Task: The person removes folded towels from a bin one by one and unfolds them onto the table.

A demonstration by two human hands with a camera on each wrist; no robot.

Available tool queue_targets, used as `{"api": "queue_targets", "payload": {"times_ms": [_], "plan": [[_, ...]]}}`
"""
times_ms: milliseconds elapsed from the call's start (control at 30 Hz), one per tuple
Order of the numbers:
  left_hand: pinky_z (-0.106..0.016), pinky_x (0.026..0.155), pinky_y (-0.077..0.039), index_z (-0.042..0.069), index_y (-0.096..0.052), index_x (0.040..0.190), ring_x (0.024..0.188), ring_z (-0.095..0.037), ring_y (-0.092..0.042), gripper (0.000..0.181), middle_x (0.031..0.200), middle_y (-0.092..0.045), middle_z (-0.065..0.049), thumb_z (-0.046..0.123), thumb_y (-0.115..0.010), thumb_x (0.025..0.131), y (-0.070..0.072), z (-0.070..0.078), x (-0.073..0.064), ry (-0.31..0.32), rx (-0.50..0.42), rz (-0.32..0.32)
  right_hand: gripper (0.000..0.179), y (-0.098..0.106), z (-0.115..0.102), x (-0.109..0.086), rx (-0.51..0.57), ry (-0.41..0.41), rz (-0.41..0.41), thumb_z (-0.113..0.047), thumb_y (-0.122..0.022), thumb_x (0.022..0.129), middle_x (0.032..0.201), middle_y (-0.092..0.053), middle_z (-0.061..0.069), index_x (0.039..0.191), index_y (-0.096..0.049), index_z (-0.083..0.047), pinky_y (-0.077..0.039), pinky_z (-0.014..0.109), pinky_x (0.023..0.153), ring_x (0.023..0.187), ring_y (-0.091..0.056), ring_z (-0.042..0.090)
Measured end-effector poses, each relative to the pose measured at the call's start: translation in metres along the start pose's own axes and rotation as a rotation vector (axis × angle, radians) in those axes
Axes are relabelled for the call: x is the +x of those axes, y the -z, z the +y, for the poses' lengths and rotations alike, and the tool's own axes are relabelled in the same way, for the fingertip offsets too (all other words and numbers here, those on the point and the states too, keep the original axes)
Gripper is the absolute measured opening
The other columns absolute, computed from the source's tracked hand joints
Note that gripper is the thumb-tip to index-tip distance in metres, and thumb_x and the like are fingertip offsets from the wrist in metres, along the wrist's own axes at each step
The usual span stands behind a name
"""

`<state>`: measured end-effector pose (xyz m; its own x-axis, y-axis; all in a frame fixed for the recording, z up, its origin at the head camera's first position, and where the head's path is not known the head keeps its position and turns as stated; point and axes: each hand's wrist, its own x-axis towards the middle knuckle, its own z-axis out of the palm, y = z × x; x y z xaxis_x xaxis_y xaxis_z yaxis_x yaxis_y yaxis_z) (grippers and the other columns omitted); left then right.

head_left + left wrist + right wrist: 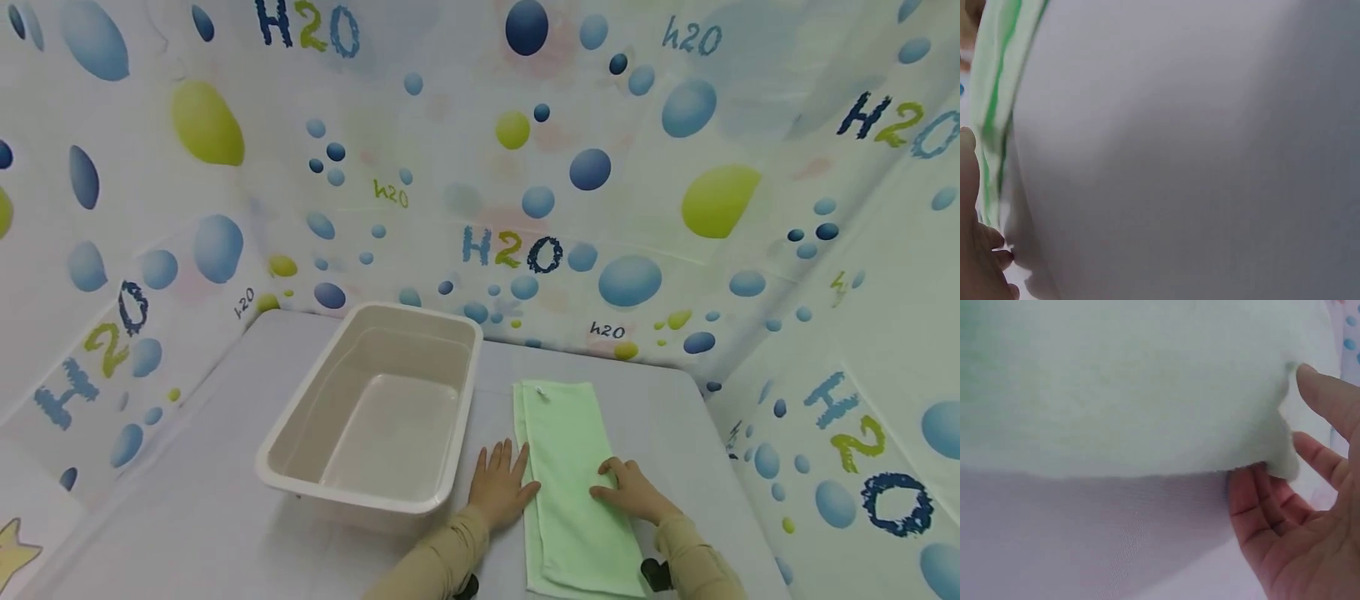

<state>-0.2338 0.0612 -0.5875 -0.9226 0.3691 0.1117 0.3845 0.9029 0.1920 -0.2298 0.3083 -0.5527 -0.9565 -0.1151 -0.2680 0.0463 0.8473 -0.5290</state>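
A light green cloth [573, 475], folded into a long strip like a towel, lies on the white-covered table, with a small tag near its far end. My left hand [498, 490] rests flat with fingers spread along the cloth's left edge, its thumb at the fold. At the opposite side my right hand [636, 493] holds the right edge. The right wrist view shows the thumb [1325, 397] at the cloth's edge and other fingers [1250, 506] tucked under it. In the left wrist view, only part of the left hand [975, 250] appears beside the layered edge.
A deep beige plastic basin [397, 433] stands left of the cloth, close to my left hand. Walls [450, 150] printed with bubbles and H2O lettering enclose the table [217, 467] at the back and both sides.
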Motion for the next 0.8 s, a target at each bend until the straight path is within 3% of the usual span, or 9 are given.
{"api": "queue_targets", "payload": {"times_ms": [167,300,400,467,633,800], "plan": [[-0.050,0.105,-0.021,0.026,-0.027,0.138,0.131,-0.031,-0.028,0.058,0.142,-0.028,-0.017,0.056,-0.028,0.088,-0.002,0.018,-0.005,-0.077,-0.046,-0.042,0.056,0.003,0.007,0.014,-0.026,-0.012,0.076,-0.042,-0.056,0.082,0.106,-0.042,0.014,0.127,-0.040,-0.013,-0.043,0.045,0.079,0.090,-0.048,0.022],[-0.046,0.106,-0.022,0.025,-0.031,0.136,0.133,-0.029,-0.025,0.061,0.144,-0.025,-0.013,0.059,-0.030,0.086,-0.007,0.023,-0.008,-0.083,0.019,-0.053,0.061,0.001,0.011,0.020,-0.035,-0.005,0.081,-0.041,-0.053,0.084,0.114,-0.042,0.019,0.133,-0.034,-0.011,-0.041,0.049,0.082,0.097,-0.049,0.031],[-0.043,0.106,-0.023,0.022,-0.030,0.137,0.133,-0.026,-0.024,0.064,0.144,-0.025,-0.010,0.060,-0.031,0.085,-0.006,0.020,-0.007,-0.086,0.066,-0.064,0.057,-0.001,0.011,0.020,-0.017,0.010,0.075,-0.033,-0.049,0.088,0.130,-0.036,0.027,0.136,-0.030,-0.008,-0.033,0.056,0.093,0.117,-0.038,0.044],[-0.042,0.106,-0.023,0.021,-0.028,0.137,0.134,-0.023,-0.024,0.065,0.145,-0.024,-0.008,0.060,-0.030,0.085,-0.002,0.016,-0.006,-0.097,0.086,-0.089,0.053,-0.003,0.009,0.020,-0.001,0.022,0.069,-0.023,-0.045,0.090,0.136,-0.030,0.028,0.137,-0.028,-0.005,-0.027,0.058,0.098,0.125,-0.027,0.045],[-0.043,0.109,-0.015,0.022,-0.017,0.141,0.137,-0.016,-0.016,0.070,0.149,-0.015,0.001,0.063,-0.024,0.085,0.001,0.002,-0.004,-0.112,0.110,-0.184,0.052,-0.007,-0.001,0.023,-0.013,0.025,0.058,-0.010,-0.039,0.088,0.138,-0.031,0.025,0.137,-0.025,-0.001,-0.026,0.052,0.102,0.127,-0.028,0.041],[-0.044,0.110,-0.012,0.020,-0.015,0.141,0.137,-0.015,-0.012,0.075,0.149,-0.013,0.004,0.067,-0.021,0.083,-0.001,-0.007,-0.006,-0.124,0.084,-0.180,0.053,-0.009,-0.002,0.024,-0.009,-0.009,0.038,-0.011,-0.039,0.088,0.139,-0.029,0.024,0.137,-0.022,-0.001,-0.026,0.053,0.102,0.128,-0.027,0.041]]}}
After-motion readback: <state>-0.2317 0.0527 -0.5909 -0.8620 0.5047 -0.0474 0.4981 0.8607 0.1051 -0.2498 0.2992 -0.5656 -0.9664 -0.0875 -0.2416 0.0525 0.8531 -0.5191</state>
